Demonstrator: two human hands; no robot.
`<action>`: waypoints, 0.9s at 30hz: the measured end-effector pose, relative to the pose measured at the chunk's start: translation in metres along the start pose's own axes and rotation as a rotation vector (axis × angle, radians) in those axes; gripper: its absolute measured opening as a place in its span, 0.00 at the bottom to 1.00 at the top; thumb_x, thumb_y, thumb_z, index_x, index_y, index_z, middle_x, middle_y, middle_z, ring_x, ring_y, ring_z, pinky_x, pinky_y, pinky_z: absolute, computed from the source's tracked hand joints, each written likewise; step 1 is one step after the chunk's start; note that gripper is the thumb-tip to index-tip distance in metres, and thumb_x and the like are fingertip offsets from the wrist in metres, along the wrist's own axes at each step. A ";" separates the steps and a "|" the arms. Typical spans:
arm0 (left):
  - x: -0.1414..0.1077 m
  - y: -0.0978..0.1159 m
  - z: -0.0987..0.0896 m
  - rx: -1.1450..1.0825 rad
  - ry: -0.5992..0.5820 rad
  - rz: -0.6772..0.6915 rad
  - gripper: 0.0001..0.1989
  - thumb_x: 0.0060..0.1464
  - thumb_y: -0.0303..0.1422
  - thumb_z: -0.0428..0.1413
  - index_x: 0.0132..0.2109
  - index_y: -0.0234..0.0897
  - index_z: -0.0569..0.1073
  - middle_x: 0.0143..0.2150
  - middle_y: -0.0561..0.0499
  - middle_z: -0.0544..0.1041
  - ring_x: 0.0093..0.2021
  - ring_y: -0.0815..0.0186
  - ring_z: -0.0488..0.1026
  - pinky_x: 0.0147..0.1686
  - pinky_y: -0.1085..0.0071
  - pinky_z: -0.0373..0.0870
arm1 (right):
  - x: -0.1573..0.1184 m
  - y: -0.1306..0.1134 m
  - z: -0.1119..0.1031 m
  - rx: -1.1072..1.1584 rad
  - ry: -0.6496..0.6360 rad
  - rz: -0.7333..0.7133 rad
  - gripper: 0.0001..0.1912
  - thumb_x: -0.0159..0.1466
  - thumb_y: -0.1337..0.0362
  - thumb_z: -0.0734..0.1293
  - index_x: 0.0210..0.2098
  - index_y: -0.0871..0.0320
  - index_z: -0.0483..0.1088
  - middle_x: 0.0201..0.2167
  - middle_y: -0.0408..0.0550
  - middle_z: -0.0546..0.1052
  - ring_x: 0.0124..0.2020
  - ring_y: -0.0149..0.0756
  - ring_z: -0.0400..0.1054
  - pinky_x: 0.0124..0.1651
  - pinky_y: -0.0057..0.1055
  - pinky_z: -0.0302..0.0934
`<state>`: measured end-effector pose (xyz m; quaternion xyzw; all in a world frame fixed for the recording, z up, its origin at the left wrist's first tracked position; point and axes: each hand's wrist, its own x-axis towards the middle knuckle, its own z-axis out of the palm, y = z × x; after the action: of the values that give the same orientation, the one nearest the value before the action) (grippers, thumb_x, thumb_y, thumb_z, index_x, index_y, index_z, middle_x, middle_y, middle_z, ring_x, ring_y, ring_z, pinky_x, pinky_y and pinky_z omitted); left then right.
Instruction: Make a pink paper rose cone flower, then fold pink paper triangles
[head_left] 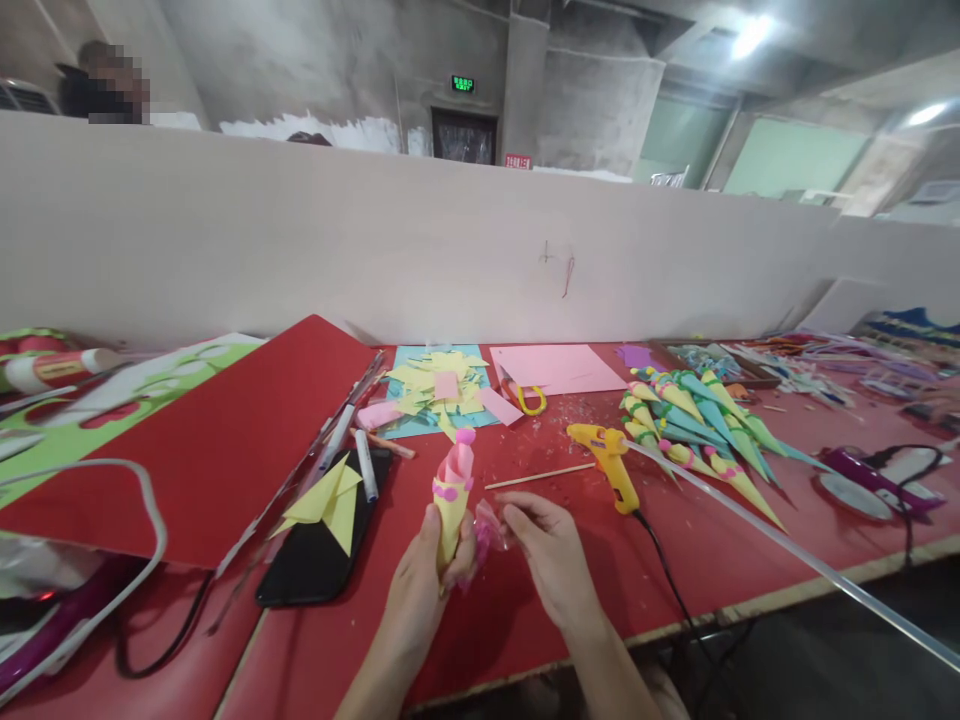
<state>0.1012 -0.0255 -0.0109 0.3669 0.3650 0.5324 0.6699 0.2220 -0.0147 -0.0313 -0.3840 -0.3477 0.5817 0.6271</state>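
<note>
Near the table's front, my left hand is closed around a yellow paper cone, which stands upright with pink paper and pink balls at its top. Beside it, my right hand pinches the edge of a small clear bag with pink bits inside. The bag hangs between the two hands, its left part against my left fingers. To the right lies a yellow glue gun with a long clear glue stick in its back. A thin wooden stick lies behind my right hand.
Finished paper cones are heaped at the right. Yellow paper scraps lie on blue paper, near yellow-handled scissors. A black phone bears folded yellow paper at the left, beside a large red sheet. A white partition stands behind.
</note>
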 end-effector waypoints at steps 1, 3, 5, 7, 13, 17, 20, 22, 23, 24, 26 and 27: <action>0.000 -0.001 0.002 -0.023 0.004 0.003 0.24 0.49 0.53 0.48 0.24 0.35 0.63 0.12 0.61 0.53 0.16 0.75 0.48 0.20 0.76 0.53 | 0.000 0.001 0.000 -0.028 -0.010 0.000 0.10 0.49 0.61 0.71 0.30 0.59 0.76 0.24 0.44 0.75 0.25 0.28 0.66 0.29 0.24 0.61; 0.001 -0.003 0.005 -0.064 0.007 0.003 0.24 0.48 0.54 0.49 0.23 0.35 0.62 0.12 0.62 0.53 0.15 0.76 0.47 0.19 0.77 0.52 | 0.000 0.002 -0.001 -0.044 0.006 0.013 0.12 0.49 0.60 0.71 0.32 0.59 0.76 0.28 0.46 0.77 0.28 0.31 0.68 0.33 0.27 0.63; 0.002 -0.005 0.007 -0.091 0.006 0.002 0.24 0.48 0.53 0.49 0.23 0.35 0.62 0.11 0.62 0.52 0.15 0.76 0.47 0.19 0.77 0.53 | 0.000 0.002 -0.001 0.000 0.052 0.029 0.13 0.50 0.59 0.70 0.33 0.58 0.76 0.30 0.47 0.77 0.30 0.31 0.69 0.36 0.28 0.63; 0.002 -0.007 0.007 -0.106 0.006 0.002 0.23 0.48 0.53 0.49 0.23 0.35 0.62 0.11 0.62 0.52 0.14 0.76 0.48 0.19 0.77 0.53 | 0.000 0.000 -0.001 0.055 0.096 0.032 0.13 0.49 0.58 0.71 0.33 0.58 0.76 0.27 0.45 0.77 0.28 0.30 0.69 0.35 0.27 0.64; 0.000 -0.012 0.006 -0.035 0.000 0.011 0.24 0.51 0.52 0.46 0.24 0.35 0.63 0.12 0.61 0.53 0.16 0.75 0.49 0.21 0.77 0.54 | -0.003 -0.009 0.001 0.213 0.069 0.027 0.09 0.48 0.60 0.72 0.23 0.60 0.74 0.14 0.38 0.70 0.14 0.21 0.59 0.18 0.18 0.54; 0.000 -0.014 0.007 0.128 -0.012 0.032 0.24 0.52 0.53 0.44 0.27 0.35 0.67 0.15 0.58 0.58 0.19 0.72 0.54 0.22 0.75 0.54 | -0.003 -0.013 0.003 0.308 0.101 0.081 0.13 0.42 0.63 0.75 0.28 0.59 0.75 0.21 0.41 0.75 0.23 0.24 0.66 0.28 0.19 0.61; 0.000 -0.013 0.008 0.180 -0.019 0.039 0.25 0.51 0.54 0.44 0.29 0.34 0.68 0.17 0.58 0.59 0.20 0.71 0.55 0.22 0.74 0.54 | -0.003 -0.012 0.002 0.281 0.106 0.063 0.12 0.43 0.62 0.74 0.28 0.59 0.74 0.24 0.43 0.76 0.25 0.26 0.68 0.31 0.22 0.63; -0.001 -0.013 0.009 0.194 -0.014 0.036 0.26 0.51 0.54 0.44 0.30 0.34 0.69 0.17 0.58 0.59 0.20 0.71 0.55 0.22 0.74 0.54 | -0.003 -0.011 0.000 0.223 0.104 0.000 0.09 0.48 0.60 0.72 0.24 0.59 0.72 0.21 0.42 0.74 0.23 0.25 0.66 0.28 0.22 0.61; -0.001 -0.013 0.009 0.203 -0.014 0.033 0.26 0.51 0.54 0.44 0.31 0.34 0.69 0.17 0.58 0.59 0.20 0.72 0.55 0.22 0.74 0.54 | -0.004 -0.011 0.000 0.187 0.107 -0.035 0.08 0.50 0.60 0.71 0.23 0.59 0.71 0.21 0.41 0.73 0.22 0.25 0.64 0.27 0.22 0.60; -0.002 -0.013 0.010 0.216 -0.015 0.031 0.25 0.51 0.53 0.44 0.31 0.34 0.69 0.17 0.58 0.59 0.20 0.72 0.55 0.22 0.74 0.54 | -0.004 -0.011 -0.001 0.149 0.113 -0.070 0.08 0.51 0.60 0.71 0.22 0.58 0.70 0.20 0.40 0.72 0.22 0.25 0.63 0.27 0.22 0.59; -0.003 -0.014 0.010 0.253 -0.019 0.030 0.25 0.52 0.53 0.44 0.30 0.34 0.69 0.17 0.58 0.60 0.20 0.71 0.56 0.23 0.74 0.55 | -0.005 -0.012 0.000 0.073 0.131 -0.152 0.06 0.51 0.62 0.70 0.24 0.58 0.71 0.21 0.39 0.71 0.24 0.25 0.63 0.29 0.23 0.59; -0.003 -0.015 0.010 0.271 -0.018 0.030 0.25 0.52 0.53 0.44 0.29 0.34 0.69 0.17 0.57 0.60 0.20 0.71 0.56 0.23 0.74 0.55 | -0.005 -0.013 0.001 0.034 0.134 -0.204 0.05 0.51 0.63 0.70 0.24 0.57 0.71 0.23 0.40 0.71 0.26 0.27 0.64 0.31 0.23 0.60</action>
<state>0.1164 -0.0320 -0.0192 0.4642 0.4219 0.4850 0.6093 0.2271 -0.0197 -0.0194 -0.3739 -0.3323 0.4939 0.7112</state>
